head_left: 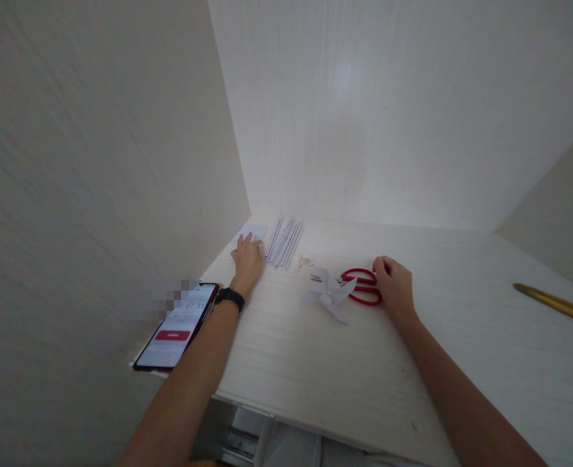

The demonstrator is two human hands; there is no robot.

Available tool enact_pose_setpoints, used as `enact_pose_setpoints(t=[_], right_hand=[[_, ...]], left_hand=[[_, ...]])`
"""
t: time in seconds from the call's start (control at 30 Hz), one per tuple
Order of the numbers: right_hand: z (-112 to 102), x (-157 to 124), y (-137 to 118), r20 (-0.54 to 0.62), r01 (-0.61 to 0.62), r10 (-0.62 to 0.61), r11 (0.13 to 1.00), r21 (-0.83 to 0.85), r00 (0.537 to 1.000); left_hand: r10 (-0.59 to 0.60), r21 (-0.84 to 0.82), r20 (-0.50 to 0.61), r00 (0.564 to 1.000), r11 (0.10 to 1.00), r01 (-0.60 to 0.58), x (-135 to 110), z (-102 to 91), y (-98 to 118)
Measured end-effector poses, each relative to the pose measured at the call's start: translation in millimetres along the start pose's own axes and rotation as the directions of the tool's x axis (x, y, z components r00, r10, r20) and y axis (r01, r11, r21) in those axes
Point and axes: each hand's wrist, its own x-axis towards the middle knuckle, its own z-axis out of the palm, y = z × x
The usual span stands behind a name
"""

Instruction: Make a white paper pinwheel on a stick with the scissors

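Observation:
My left hand (pixel 248 257), with a black band on the wrist, reaches to the back left corner of the desk. Its fingers are apart and touch white paper (pixel 259 230). Just right of it lie several thin rolled paper sticks (pixel 285 243). My right hand (pixel 394 285) rests on the desk with curled fingers, and nothing shows in them. Beside it are red-handled scissors (pixel 364 290). A white paper pinwheel (pixel 332 296) covers part of their blades. Some small pale sticks (pixel 305 261), perhaps cotton buds, lie behind the pinwheel.
A phone (pixel 176 331) showing a running timer lies at the left edge of the white desk (pixel 310 363). Far right is a yellow, long narrow object (pixel 559 303). White panels (pixel 364 130) rise behind and at the sides. Below the front edge is an open drawer (pixel 286 441).

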Motion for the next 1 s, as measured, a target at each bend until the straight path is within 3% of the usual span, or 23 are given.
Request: enact_pose_setpoints(t=[0.13,0.23,0.33,0.5,0.73,1.0], right_hand=[[0,1,1,0.009,0.021,-0.021,1.0,-0.014,1.0],[1,1,2,0.008,0.032,-0.032,0.999,-0.011,0.999],[1,1,1,0.004,0.04,-0.04,0.999,-0.009,0.999],[0,1,-1,0.007,0.041,-0.041,0.999,-0.012,0.999],[0,-1,-2,0.005,0.047,-0.047,0.999,0.008,0.999],[-1,-1,-4,0.008,0.044,-0.044,0.999,0.025,0.999]], left_hand=[[0.047,0.16,0.189,0.981,0.984,-0.078,-1,4.8,-3],[0.04,0.172,0.23,0.972,0.982,-0.081,-1,5.7,-4],[0.045,0.152,0.198,0.979,0.985,-0.077,-1,4.1,-2],[0.058,0.08,0.057,0.997,0.995,-0.062,0,-1.3,7],[0.049,0.067,0.055,0.997,0.996,-0.053,-1,-2.4,10],[-0.088,-0.005,0.024,0.996,0.996,0.088,5,-4.8,0]])
